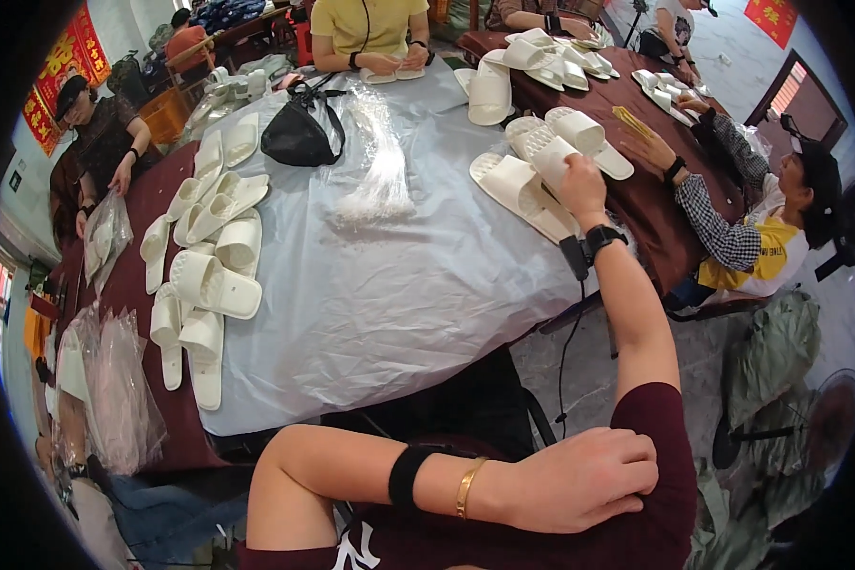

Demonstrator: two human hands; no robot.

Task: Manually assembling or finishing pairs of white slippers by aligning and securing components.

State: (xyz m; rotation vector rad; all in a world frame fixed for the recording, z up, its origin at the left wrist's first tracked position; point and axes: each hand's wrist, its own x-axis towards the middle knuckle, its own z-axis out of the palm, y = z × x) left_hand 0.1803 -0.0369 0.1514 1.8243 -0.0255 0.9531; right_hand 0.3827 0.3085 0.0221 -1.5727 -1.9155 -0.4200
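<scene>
My right hand (582, 188) reaches to the right side of the table, its fingers closed on the strap of a white slipper (545, 163). Against that slipper lies another white slipper (518, 188), and one more white slipper (589, 138) sits just beyond. Bent across my body, my left hand (579, 482) rests against my maroon sleeve (660, 446). Its fingers are curled in, and whether they pinch anything is hidden. A cluster of white slippers (220, 282) with perforated footbeds lies along the left side, away from both hands.
Grey plastic sheeting (370, 313) covers the table. On it are a black bag (302, 131) and a bundle of clear strips (378, 180). Clear plastic bags (123, 389) hang at the left edge. Co-workers sit around; a checked-sleeve co-worker's hand (651, 147) is near my right hand. A cable (565, 370) trails from my right wrist.
</scene>
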